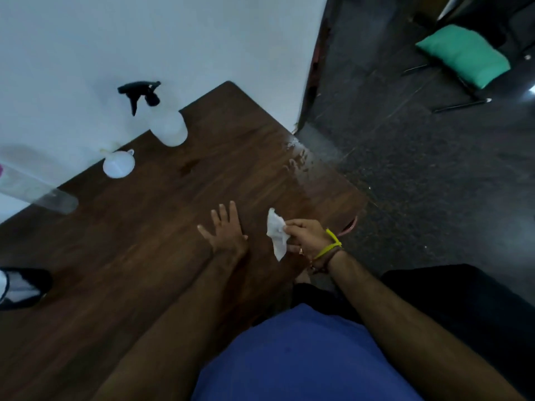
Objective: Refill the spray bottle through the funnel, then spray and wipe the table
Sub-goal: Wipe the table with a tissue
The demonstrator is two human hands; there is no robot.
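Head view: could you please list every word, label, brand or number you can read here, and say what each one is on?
None can be read.
Spray bottle: no label or print shows.
Funnel: plain white, no marking.
Clear bottle at the left edge: a bit of pink shows, too blurred to tell if it is print.
Tissue in the right hand: blank.
Yellow wristband: no text visible.

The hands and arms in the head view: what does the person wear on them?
Both arms are bare, with no sleeves in sight. The left hand wears nothing visible. The right hand has a yellow band and a darker thin bracelet at its wrist.
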